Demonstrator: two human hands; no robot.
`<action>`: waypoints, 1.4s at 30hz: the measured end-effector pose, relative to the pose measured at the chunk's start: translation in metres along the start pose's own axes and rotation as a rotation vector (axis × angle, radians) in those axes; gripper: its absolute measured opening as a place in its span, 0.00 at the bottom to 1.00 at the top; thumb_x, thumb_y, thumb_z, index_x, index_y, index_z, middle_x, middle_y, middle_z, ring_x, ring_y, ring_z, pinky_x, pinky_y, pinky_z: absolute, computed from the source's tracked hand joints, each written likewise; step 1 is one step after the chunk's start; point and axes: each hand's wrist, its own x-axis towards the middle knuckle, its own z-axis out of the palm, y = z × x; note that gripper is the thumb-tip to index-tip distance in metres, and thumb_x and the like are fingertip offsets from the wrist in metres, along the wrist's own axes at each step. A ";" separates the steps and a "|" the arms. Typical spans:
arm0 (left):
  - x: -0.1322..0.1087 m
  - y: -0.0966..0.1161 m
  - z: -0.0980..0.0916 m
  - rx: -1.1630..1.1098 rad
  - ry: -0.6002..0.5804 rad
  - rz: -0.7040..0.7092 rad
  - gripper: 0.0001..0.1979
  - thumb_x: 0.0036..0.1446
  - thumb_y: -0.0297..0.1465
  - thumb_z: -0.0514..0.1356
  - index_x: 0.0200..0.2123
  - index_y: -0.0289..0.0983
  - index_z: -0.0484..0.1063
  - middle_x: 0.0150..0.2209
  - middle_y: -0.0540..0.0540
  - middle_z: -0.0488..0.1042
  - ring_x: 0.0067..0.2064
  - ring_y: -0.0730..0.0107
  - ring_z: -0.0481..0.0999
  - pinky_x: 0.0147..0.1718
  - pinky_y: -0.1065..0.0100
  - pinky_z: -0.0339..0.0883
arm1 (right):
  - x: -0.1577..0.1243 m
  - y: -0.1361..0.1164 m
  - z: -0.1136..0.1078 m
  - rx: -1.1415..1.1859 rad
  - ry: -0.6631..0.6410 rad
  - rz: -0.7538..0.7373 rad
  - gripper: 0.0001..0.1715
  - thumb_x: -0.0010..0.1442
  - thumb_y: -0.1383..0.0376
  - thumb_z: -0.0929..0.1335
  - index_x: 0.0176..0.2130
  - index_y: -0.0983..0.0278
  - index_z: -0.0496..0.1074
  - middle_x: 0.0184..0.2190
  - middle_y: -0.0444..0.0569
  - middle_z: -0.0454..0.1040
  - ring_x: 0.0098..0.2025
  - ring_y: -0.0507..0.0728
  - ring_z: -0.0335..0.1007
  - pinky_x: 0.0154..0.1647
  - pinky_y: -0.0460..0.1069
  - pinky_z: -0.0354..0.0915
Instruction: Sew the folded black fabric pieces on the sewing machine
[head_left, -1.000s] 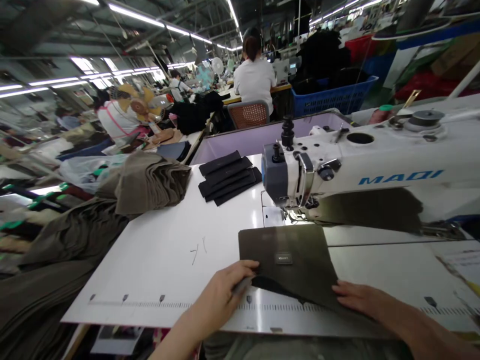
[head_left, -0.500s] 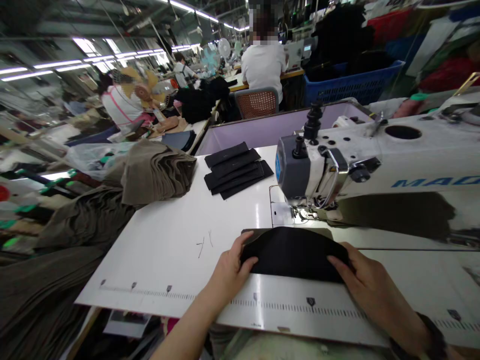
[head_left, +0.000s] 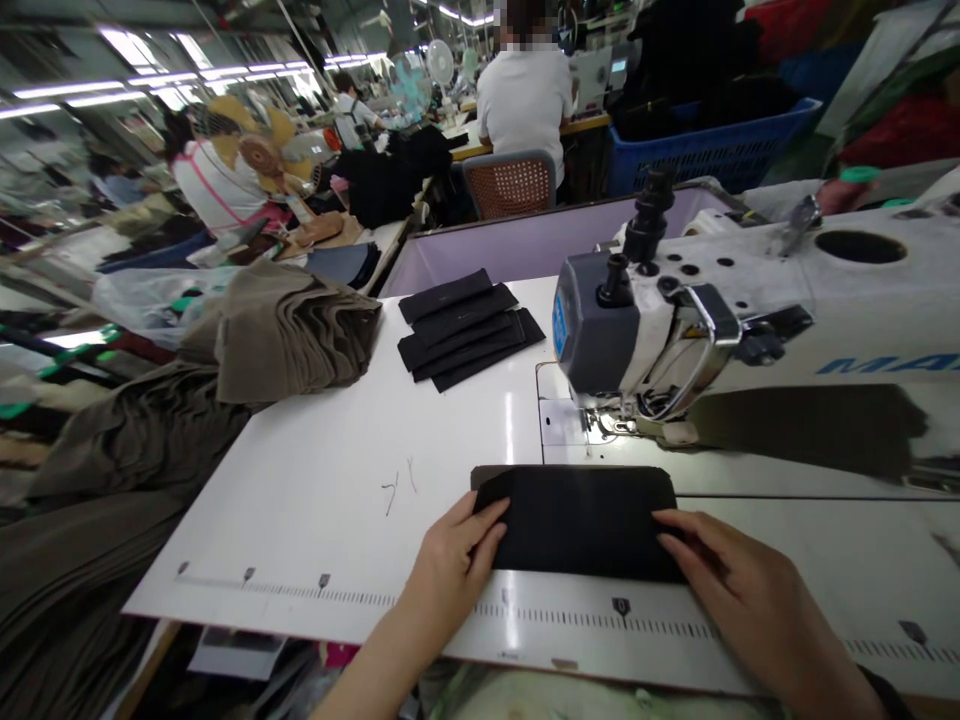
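A folded black fabric piece (head_left: 581, 520) lies flat on the white sewing table (head_left: 337, 480), just in front of the sewing machine (head_left: 750, 330). An olive edge shows under its far side. My left hand (head_left: 454, 560) rests on the piece's left end with its fingers stretched out flat. My right hand (head_left: 731, 590) presses the right end, fingers extended on the cloth. The needle area (head_left: 600, 425) is a short way beyond the fabric.
A stack of black strips (head_left: 461, 325) lies at the table's far side. Folded olive fabric (head_left: 289, 335) is piled at the left, more draping off the edge. A lilac bin wall (head_left: 517, 250) stands behind. Other people sit at stations beyond.
The olive piece with a small label was folded over, showing its black side. It now lies flatter and squarer, with both hands resting on its ends.
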 end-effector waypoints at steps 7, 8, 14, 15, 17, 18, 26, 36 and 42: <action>0.000 -0.001 0.002 0.079 0.046 0.008 0.13 0.61 0.28 0.52 0.43 0.34 0.75 0.38 0.41 0.76 0.38 0.66 0.78 0.37 0.69 0.75 | 0.003 -0.004 0.000 -0.017 -0.008 0.021 0.13 0.58 0.58 0.61 0.35 0.58 0.74 0.29 0.43 0.77 0.27 0.53 0.73 0.26 0.46 0.69; 0.001 -0.001 0.002 0.092 0.048 0.016 0.13 0.61 0.28 0.52 0.43 0.34 0.75 0.38 0.41 0.76 0.38 0.66 0.78 0.37 0.69 0.75 | 0.003 -0.004 0.000 -0.015 -0.002 0.016 0.13 0.58 0.58 0.62 0.35 0.59 0.74 0.29 0.43 0.77 0.27 0.53 0.73 0.26 0.45 0.69; 0.003 -0.002 0.004 0.141 0.072 0.054 0.13 0.61 0.28 0.52 0.43 0.33 0.75 0.36 0.41 0.76 0.36 0.66 0.78 0.35 0.69 0.75 | 0.006 -0.004 0.002 -0.017 0.027 0.009 0.15 0.58 0.59 0.61 0.35 0.61 0.74 0.29 0.44 0.77 0.27 0.52 0.74 0.26 0.45 0.69; 0.004 -0.002 0.004 0.147 0.077 0.061 0.13 0.61 0.28 0.52 0.43 0.32 0.75 0.35 0.41 0.76 0.36 0.66 0.78 0.35 0.69 0.75 | 0.007 -0.004 0.002 -0.017 0.025 0.019 0.15 0.58 0.59 0.61 0.36 0.61 0.74 0.29 0.44 0.77 0.27 0.52 0.74 0.27 0.45 0.69; 0.005 -0.001 0.005 0.155 0.087 0.076 0.13 0.61 0.27 0.51 0.43 0.32 0.75 0.35 0.41 0.76 0.34 0.67 0.78 0.34 0.70 0.75 | 0.008 -0.004 0.002 -0.019 0.017 0.036 0.15 0.57 0.60 0.61 0.36 0.61 0.75 0.30 0.44 0.77 0.28 0.53 0.74 0.28 0.45 0.70; 0.006 -0.001 0.005 0.157 0.091 0.081 0.13 0.61 0.27 0.51 0.43 0.32 0.75 0.34 0.41 0.75 0.34 0.68 0.77 0.33 0.71 0.75 | 0.008 -0.004 0.002 -0.021 0.014 0.041 0.15 0.57 0.60 0.61 0.36 0.61 0.75 0.30 0.45 0.77 0.29 0.53 0.74 0.28 0.46 0.70; 0.008 0.000 0.006 0.188 0.095 0.081 0.14 0.62 0.27 0.51 0.42 0.32 0.75 0.34 0.41 0.75 0.34 0.68 0.77 0.35 0.71 0.75 | 0.008 -0.003 0.003 -0.056 0.049 -0.010 0.15 0.58 0.61 0.61 0.37 0.63 0.75 0.29 0.44 0.77 0.26 0.52 0.73 0.25 0.45 0.69; 0.008 0.000 0.005 0.179 0.089 0.060 0.14 0.61 0.27 0.51 0.42 0.33 0.75 0.34 0.42 0.75 0.34 0.68 0.77 0.33 0.70 0.75 | 0.009 -0.001 0.003 -0.083 0.035 -0.032 0.16 0.58 0.62 0.61 0.39 0.65 0.75 0.31 0.46 0.77 0.29 0.53 0.74 0.28 0.46 0.70; 0.006 0.001 0.006 0.195 0.070 -0.004 0.14 0.60 0.28 0.51 0.42 0.33 0.75 0.33 0.42 0.74 0.35 0.66 0.77 0.35 0.68 0.75 | 0.011 0.000 0.004 -0.107 0.013 -0.037 0.18 0.58 0.61 0.60 0.39 0.66 0.75 0.31 0.47 0.78 0.29 0.53 0.74 0.27 0.45 0.70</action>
